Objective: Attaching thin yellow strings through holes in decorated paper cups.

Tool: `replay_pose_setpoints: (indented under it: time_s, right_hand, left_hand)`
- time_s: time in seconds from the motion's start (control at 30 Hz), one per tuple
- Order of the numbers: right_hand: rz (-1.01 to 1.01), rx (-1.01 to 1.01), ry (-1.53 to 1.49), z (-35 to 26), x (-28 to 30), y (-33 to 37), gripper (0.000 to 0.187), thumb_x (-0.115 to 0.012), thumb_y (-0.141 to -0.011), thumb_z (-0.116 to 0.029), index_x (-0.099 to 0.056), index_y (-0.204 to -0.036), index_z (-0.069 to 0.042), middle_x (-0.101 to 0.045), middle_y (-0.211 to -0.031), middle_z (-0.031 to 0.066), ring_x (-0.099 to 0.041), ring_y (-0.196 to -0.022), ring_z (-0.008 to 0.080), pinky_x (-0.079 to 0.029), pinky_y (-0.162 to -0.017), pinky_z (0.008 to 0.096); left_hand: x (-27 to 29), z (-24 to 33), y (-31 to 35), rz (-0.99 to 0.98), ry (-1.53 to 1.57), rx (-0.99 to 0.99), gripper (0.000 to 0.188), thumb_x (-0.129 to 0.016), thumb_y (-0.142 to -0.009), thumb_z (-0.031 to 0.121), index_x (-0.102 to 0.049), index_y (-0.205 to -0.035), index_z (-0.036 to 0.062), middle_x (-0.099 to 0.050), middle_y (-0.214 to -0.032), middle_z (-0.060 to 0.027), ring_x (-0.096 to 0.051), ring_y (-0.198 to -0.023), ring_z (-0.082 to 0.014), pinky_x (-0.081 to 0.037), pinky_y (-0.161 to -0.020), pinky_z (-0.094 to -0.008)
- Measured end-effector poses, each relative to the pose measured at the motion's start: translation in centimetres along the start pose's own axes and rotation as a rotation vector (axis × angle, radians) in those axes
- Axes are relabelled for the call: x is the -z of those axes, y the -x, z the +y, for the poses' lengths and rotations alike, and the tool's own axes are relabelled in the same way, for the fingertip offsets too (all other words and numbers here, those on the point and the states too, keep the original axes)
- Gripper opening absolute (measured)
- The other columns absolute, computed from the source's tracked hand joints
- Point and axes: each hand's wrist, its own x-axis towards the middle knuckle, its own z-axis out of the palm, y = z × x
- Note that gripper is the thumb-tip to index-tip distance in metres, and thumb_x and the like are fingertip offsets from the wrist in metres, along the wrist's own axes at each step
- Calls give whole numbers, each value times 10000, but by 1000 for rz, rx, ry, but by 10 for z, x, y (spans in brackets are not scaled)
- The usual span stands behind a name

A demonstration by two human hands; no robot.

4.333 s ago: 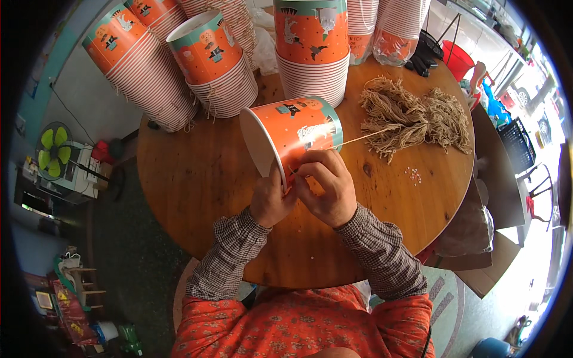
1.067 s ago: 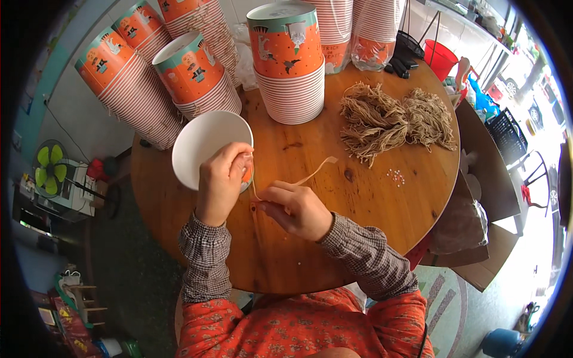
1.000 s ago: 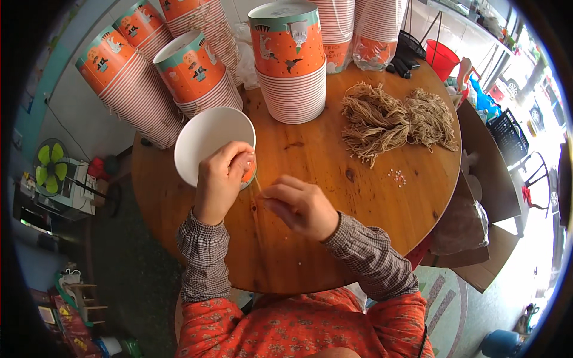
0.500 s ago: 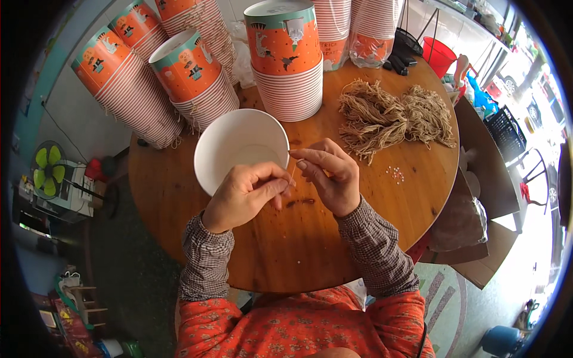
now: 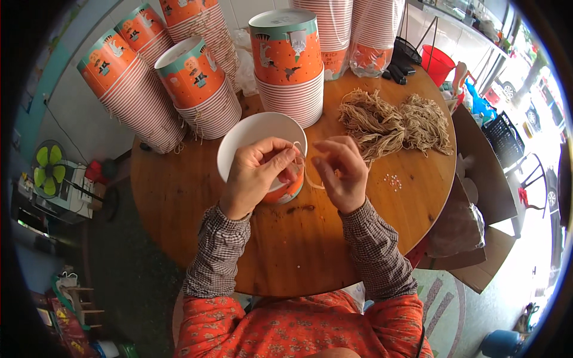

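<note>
There's one loose tub (image 5: 253, 132), one twine bundle (image 5: 397, 124), one fan (image 5: 51, 171).

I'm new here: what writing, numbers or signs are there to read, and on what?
Left plastic-wrapped bucket stack: lettering on its orange part, which I won't copy out.
Upright unwrapped stack: printed pictures; any lettering is too small to read.
Red package, lower left: yellowish marks, too blurred to read.
White-lined bucket in front: no writing visible; its outside is mostly hidden.
</note>
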Motion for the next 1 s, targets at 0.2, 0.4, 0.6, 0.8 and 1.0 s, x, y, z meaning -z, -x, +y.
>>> replay_pose_setpoints:
  time_s: [0.2, 0.4, 0.6, 0.8, 1.0]
  right_hand:
    - [-81, 21, -20, -7, -6, 3, 254, -723, -786, 25, -653, -1026, -18, -596, -937, 54, -585, -656, 73, -486, -578, 216]
    - [-64, 75, 43, -6, -3, 3, 219, -718, -796, 25, -664, -1005, -8, -612, -929, 63, -618, -705, 100, -507, -600, 232]
    - [-7, 16, 5, -5, -1, 2, 179, -694, -806, 42, -672, -979, 4, -648, -917, 82, -668, -803, 149, -538, -667, 246]
    - [58, -123, -69, -3, 4, 2, 154, -664, -825, 56, -662, -975, 20, -666, -887, 84, -662, -772, 136, -534, -675, 249]
    - [114, -205, -145, 0, 7, 0, 120, -660, -833, 43, -654, -951, 21, -661, -869, 68, -640, -727, 112, -512, -650, 231]
  left_hand:
    - [-7, -6, -4, 52, 22, 3, 206, -586, -963, 162, -642, -1000, -33, -660, -802, -34, -595, -676, -69, -489, -639, -211]
    - [-9, -10, -4, 65, -112, -58, 171, -601, -949, 124, -653, -985, -35, -678, -811, -36, -624, -707, -64, -518, -655, -208]
    - [-11, -13, -4, 55, -132, -77, 129, -598, -945, 84, -648, -961, -34, -665, -761, -27, -580, -627, -37, -482, -569, -193]
    - [-8, -8, -3, -52, -115, 18, 128, -596, -945, 92, -632, -957, -30, -639, -751, -11, -484, -550, -19, -403, -501, -193]
    - [2, -8, -2, -102, -168, 93, 118, -584, -948, 95, -614, -946, -19, -630, -750, -13, -486, -520, -21, -401, -484, -188]
